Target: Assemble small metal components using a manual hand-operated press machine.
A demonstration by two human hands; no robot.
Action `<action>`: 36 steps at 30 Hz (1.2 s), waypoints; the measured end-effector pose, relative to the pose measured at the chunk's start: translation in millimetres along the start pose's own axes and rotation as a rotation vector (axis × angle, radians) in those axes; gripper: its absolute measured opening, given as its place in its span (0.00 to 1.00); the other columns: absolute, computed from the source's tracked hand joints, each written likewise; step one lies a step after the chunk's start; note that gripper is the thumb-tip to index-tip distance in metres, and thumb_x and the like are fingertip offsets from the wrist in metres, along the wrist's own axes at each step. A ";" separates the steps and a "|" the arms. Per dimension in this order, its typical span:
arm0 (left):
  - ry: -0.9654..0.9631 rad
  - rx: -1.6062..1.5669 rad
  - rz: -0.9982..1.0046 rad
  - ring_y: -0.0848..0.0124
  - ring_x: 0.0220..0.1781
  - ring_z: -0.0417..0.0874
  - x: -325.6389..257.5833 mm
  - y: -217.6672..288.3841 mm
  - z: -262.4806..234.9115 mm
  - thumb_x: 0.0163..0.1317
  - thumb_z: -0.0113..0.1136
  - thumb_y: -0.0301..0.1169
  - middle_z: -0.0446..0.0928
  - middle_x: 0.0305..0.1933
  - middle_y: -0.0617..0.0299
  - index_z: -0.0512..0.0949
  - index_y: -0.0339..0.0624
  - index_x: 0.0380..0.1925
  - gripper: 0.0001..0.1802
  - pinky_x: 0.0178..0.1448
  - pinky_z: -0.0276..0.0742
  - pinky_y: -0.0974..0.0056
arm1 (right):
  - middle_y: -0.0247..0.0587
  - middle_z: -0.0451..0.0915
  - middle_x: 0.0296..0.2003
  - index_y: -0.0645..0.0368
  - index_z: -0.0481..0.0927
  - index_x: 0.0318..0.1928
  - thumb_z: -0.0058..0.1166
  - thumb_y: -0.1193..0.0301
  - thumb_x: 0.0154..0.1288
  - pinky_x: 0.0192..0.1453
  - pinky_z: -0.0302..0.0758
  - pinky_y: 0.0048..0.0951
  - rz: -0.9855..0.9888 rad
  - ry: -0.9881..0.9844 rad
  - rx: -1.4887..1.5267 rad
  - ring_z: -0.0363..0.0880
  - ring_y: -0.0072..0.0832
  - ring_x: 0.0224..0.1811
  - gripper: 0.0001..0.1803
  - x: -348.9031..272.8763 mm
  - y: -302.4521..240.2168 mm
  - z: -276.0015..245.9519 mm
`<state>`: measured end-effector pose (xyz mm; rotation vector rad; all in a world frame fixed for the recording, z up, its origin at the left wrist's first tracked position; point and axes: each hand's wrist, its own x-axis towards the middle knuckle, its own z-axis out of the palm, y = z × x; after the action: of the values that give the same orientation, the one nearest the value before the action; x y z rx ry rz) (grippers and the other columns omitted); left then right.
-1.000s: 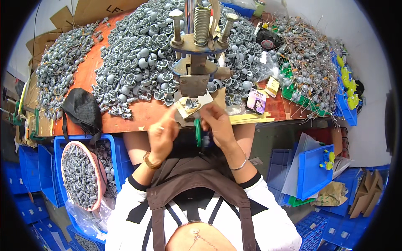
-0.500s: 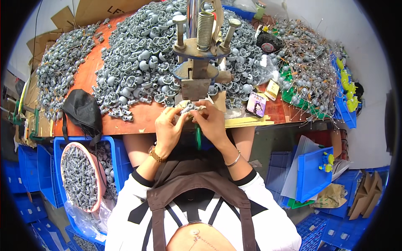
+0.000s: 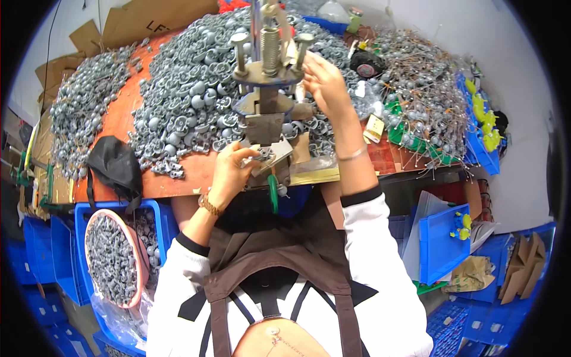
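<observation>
A metal bench press (image 3: 266,110) with a coil spring and two upright bolts stands at the table's front edge. At its lower plate (image 3: 281,150), my left hand (image 3: 231,175) pinches a small grey plastic part (image 3: 263,154), partly covered by the fingers. My right hand (image 3: 326,86) is raised along the right side of the press, its fingers bent inward beside a bolt and a pale strip (image 3: 291,47). The press partly hides those fingertips, and what they hold does not show. Below the plate hangs a green loop-shaped piece (image 3: 273,193).
Grey half-shell parts (image 3: 190,89) are heaped behind the press. Wired grey pieces lie in piles at left (image 3: 89,113) and right (image 3: 416,89). A black mesh bag (image 3: 114,163) lies at the front left, above a pink basket (image 3: 143,268) in a blue crate (image 3: 169,223).
Both hands were together below the press around a grey part. My right hand has gone up and away to the right side of the press; my left has stayed low. The lower plate shows now.
</observation>
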<state>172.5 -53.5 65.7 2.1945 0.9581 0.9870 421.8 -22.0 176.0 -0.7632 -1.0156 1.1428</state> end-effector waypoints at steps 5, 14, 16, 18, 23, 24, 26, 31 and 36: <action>0.060 0.033 -0.177 0.56 0.32 0.75 -12.9 8.6 -5.2 0.45 0.67 0.24 0.70 0.27 0.53 0.84 0.42 0.32 0.11 0.36 0.70 0.57 | 0.39 0.78 0.44 0.67 0.72 0.54 0.52 0.73 0.67 0.48 0.74 0.26 -0.542 0.181 -0.404 0.77 0.23 0.43 0.17 -69.0 -12.8 78.5; -0.028 0.342 0.021 0.51 0.23 0.74 -33.2 16.8 -21.8 0.58 0.60 0.28 0.71 0.19 0.51 0.75 0.36 0.20 0.11 0.27 0.68 0.56 | 0.36 0.82 0.36 0.57 0.82 0.37 0.69 0.69 0.51 0.41 0.75 0.25 -0.818 0.002 -0.872 0.80 0.26 0.37 0.13 -62.0 -25.6 15.5; -0.096 0.066 0.027 0.55 0.18 0.71 -38.9 45.1 -32.1 0.60 0.59 0.27 0.71 0.16 0.51 0.76 0.34 0.19 0.12 0.24 0.66 0.59 | 0.35 0.82 0.38 0.63 0.81 0.44 0.59 0.75 0.63 0.42 0.78 0.24 -0.308 0.346 -0.588 0.80 0.22 0.36 0.10 -21.9 -15.7 -59.6; -0.096 -0.282 -0.096 0.70 0.15 0.68 -65.8 49.4 -32.7 0.61 0.60 0.28 0.71 0.14 0.59 0.81 0.34 0.23 0.10 0.22 0.62 0.65 | 0.44 0.82 0.38 0.69 0.77 0.49 0.58 0.75 0.63 0.36 0.81 0.24 -0.135 0.749 -0.471 0.83 0.28 0.34 0.15 20.1 9.8 -160.3; -0.353 -0.222 -0.633 0.82 0.21 0.68 -112.0 22.3 -74.0 0.62 0.61 0.31 0.73 0.16 0.64 0.83 0.33 0.27 0.11 0.25 0.63 0.72 | 0.53 0.81 0.32 0.72 0.70 0.52 0.52 0.79 0.62 0.27 0.82 0.29 -0.174 1.098 -0.652 0.84 0.33 0.31 0.18 52.1 18.6 -245.2; -0.337 -0.217 -0.639 0.82 0.21 0.68 -122.6 15.4 -71.2 0.62 0.61 0.31 0.73 0.16 0.64 0.83 0.33 0.27 0.11 0.25 0.63 0.72 | 0.52 0.81 0.30 0.69 0.72 0.48 0.56 0.75 0.60 0.33 0.81 0.35 -0.139 1.168 -0.849 0.84 0.39 0.34 0.17 58.2 16.7 -245.4; -0.115 -0.044 -0.594 0.77 0.19 0.71 -139.4 -2.9 -57.2 0.61 0.61 0.31 0.73 0.15 0.60 0.83 0.34 0.26 0.11 0.24 0.65 0.69 | 0.54 0.82 0.34 0.66 0.74 0.48 0.61 0.69 0.57 0.41 0.79 0.41 -0.288 1.230 -1.377 0.83 0.46 0.38 0.21 69.2 12.4 -248.6; 0.149 0.225 -0.205 0.58 0.41 0.80 -120.6 -4.5 -45.2 0.54 0.65 0.24 0.79 0.39 0.53 0.81 0.39 0.36 0.08 0.45 0.76 0.59 | 0.52 0.83 0.29 0.59 0.85 0.30 0.59 0.53 0.58 0.44 0.76 0.43 -0.031 0.965 -1.542 0.83 0.49 0.37 0.19 68.4 -18.0 -292.0; 0.317 0.842 -0.313 0.41 0.74 0.48 -85.4 -75.1 -69.7 0.58 0.62 0.49 0.49 0.73 0.39 0.58 0.44 0.69 0.43 0.73 0.46 0.43 | 0.42 0.78 0.24 0.66 0.82 0.33 0.53 0.60 0.66 0.33 0.67 0.32 -0.499 0.970 -1.013 0.73 0.31 0.26 0.18 26.6 13.2 -242.1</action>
<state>48.0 -62.4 18.9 2.4154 2.0953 0.8826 644.3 9.5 80.9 -1.5314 -0.7954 -0.3049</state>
